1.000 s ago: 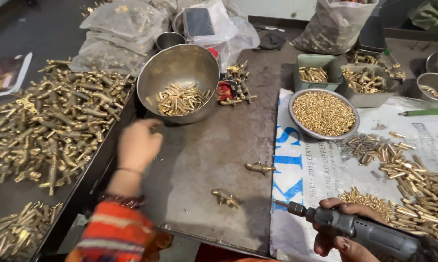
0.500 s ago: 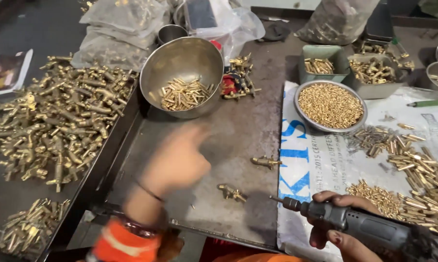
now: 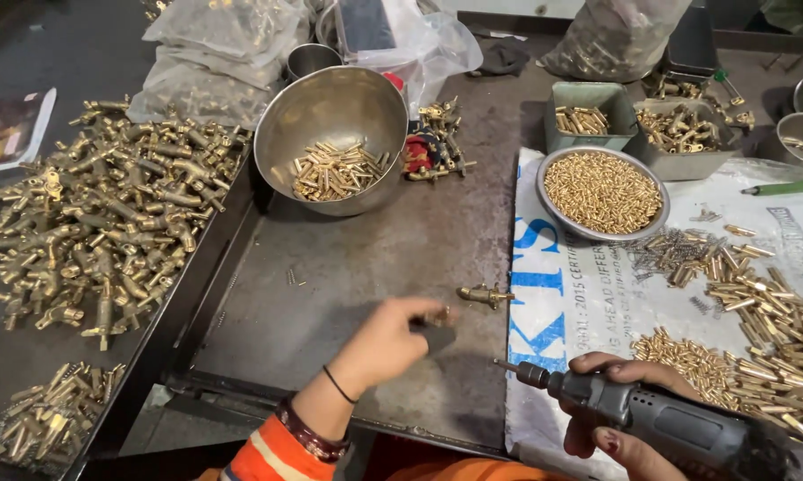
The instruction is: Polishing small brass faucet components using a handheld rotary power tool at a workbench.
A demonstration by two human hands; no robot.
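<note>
Clear plastic bags (image 3: 228, 36) of brass parts lie bunched along the far edge of the bench, with a grey one (image 3: 611, 36) further right, and a white woven sack sheet (image 3: 597, 294) with large blue lettering is spread flat under the right-hand work area. The left hand (image 3: 388, 338) rests on the dark metal tray (image 3: 348, 267), fingers pinched together on a small brass fitting (image 3: 437, 316) that peeps out just beyond the fingertips; most of it is hidden, so its long axis cannot be told. A second brass fitting (image 3: 483, 294) lies just beside it, apart from the hand, its long axis running left to right with the thin stem towards the sack. The right hand (image 3: 628, 414) is clamped around a grey rotary tool (image 3: 651, 419), whose long axis slants up-left, its bit pointing at the left hand and stopping short of it.
</note>
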